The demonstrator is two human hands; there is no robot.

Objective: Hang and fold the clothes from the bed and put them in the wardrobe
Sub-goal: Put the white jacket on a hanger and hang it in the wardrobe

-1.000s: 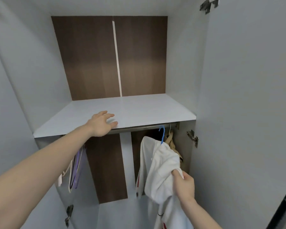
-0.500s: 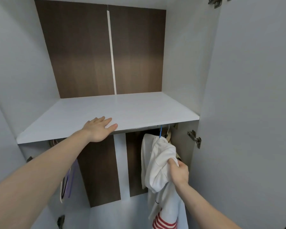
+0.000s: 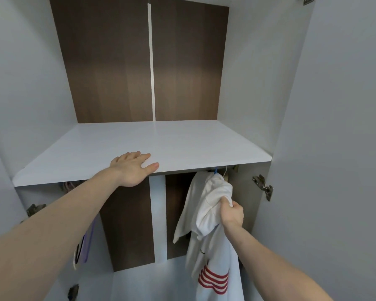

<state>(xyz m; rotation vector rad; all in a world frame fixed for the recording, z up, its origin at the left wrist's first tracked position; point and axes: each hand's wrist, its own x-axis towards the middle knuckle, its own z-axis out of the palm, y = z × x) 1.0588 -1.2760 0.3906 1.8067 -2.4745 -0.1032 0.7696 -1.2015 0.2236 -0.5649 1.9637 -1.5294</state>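
Left hand (image 3: 133, 168) lies flat, fingers straight, palm down on the front edge of the white shelf (image 3: 182, 144); it holds nothing and looks to be bracing. Right hand (image 3: 231, 215) is closed in a fist round a bunch of the white garment (image 3: 206, 205), knuckles toward the camera. The garment hangs directly above and in front of the right hand from a blue hanger (image 3: 215, 171), whose hook goes up under the shelf; the rail itself is hidden by the shelf edge, so whether the hook is seated cannot be told. A red-striped patch (image 3: 213, 280) shows low on the fabric, below the right wrist. Judgement on handling: the cloth is light, soft and limp, folds wherever it is pinched, and gives no stiffness to push against. It is not fragile, and slip risk lies at the hanger shoulders, not in the fist. Best hold seems to be the hanger neck or the shoulder seam close above the right hand, not loose bunched cloth. Other hangers (image 3: 86, 246) hang well off, below the left forearm.
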